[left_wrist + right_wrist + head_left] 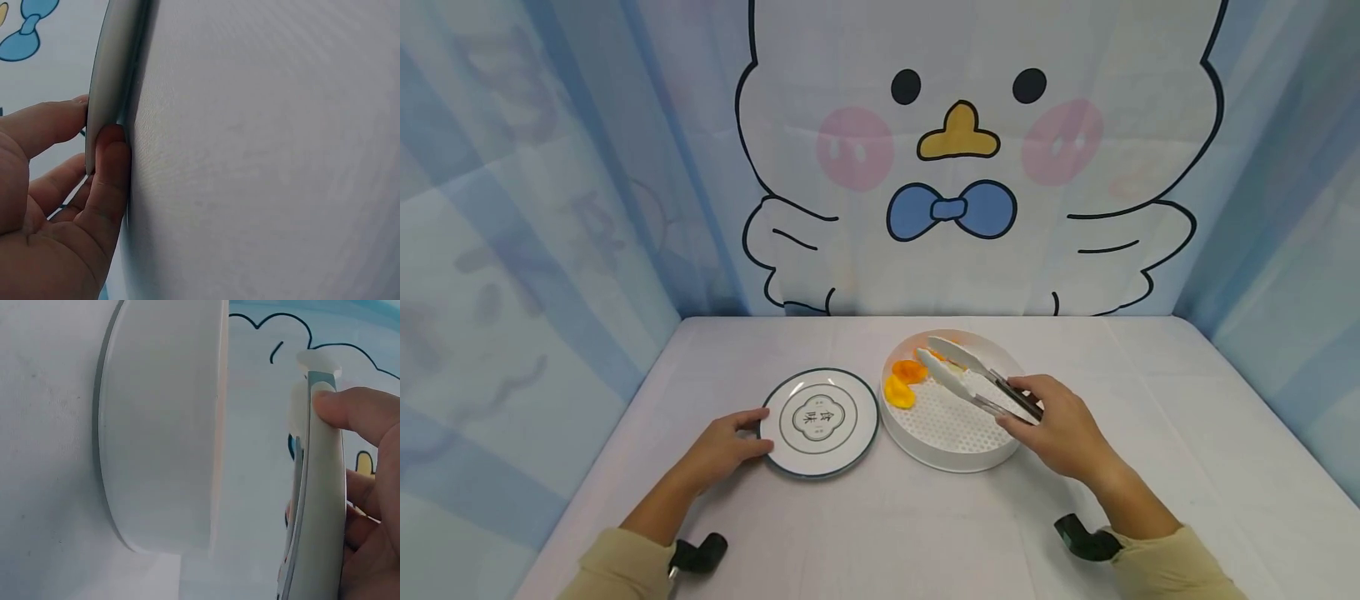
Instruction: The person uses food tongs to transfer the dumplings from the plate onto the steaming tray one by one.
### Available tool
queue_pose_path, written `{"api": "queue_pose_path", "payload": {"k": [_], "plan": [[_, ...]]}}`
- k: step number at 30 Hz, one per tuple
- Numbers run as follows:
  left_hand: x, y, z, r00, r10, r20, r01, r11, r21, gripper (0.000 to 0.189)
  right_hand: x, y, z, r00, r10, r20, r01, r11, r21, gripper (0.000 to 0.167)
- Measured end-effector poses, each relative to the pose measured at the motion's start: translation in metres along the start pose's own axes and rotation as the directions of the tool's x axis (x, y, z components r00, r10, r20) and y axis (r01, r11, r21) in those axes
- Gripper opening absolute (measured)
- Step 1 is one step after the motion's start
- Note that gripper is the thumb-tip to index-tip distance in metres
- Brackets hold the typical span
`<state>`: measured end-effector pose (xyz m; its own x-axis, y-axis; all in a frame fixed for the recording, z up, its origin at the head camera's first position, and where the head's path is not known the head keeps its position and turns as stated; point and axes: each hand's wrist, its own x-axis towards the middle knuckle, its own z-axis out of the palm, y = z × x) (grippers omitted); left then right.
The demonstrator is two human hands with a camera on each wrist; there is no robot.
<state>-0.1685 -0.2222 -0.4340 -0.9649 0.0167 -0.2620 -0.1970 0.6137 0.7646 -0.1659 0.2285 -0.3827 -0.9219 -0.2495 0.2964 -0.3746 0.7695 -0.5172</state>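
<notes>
My left hand (722,450) grips the left edge of a white plate (818,423) with a dark rim and a printed emblem. In the left wrist view, one finger lies under the plate's edge (109,75) while others touch its other face. My right hand (1060,429) holds a pair of tongs (952,381) with pale tips and dark-edged handles. Their tips are apart, over a round white container (958,429) with a dimpled floor. Several yellow-orange pieces (899,392) lie along the container's left side; the tongs partly hide those at the back. Whether the tips touch any piece, I cannot tell.
Plate and container stand side by side on a white-covered table (925,533). A curtain with a cartoon bird (962,267) hangs behind the table's far edge, and blue patterned curtains (535,292) close in both sides. Black wrist devices (700,554) sit at both sleeves.
</notes>
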Motion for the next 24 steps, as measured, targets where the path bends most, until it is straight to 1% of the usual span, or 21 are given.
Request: {"api": "queue_pose_path", "payload": {"k": [10,17,24], "plan": [[0.001,-0.002,0.001,1.000,0.004,-0.002,-0.004,1.000,0.001,0.067,-0.002,-0.021,0.015,0.999,0.009,0.046,-0.012,0.998,0.062,0.053],[0.000,-0.001,0.000,1.000,0.006,0.001,-0.006,1.000,-0.005,0.066,-0.005,-0.031,0.031,0.996,-0.051,0.067,0.045,0.996,0.077,0.049],[0.001,-0.001,0.000,1.000,0.011,0.005,-0.011,1.000,-0.003,0.066,-0.009,-0.037,0.039,0.990,-0.112,0.085,0.103,0.989,0.108,0.049]]}}
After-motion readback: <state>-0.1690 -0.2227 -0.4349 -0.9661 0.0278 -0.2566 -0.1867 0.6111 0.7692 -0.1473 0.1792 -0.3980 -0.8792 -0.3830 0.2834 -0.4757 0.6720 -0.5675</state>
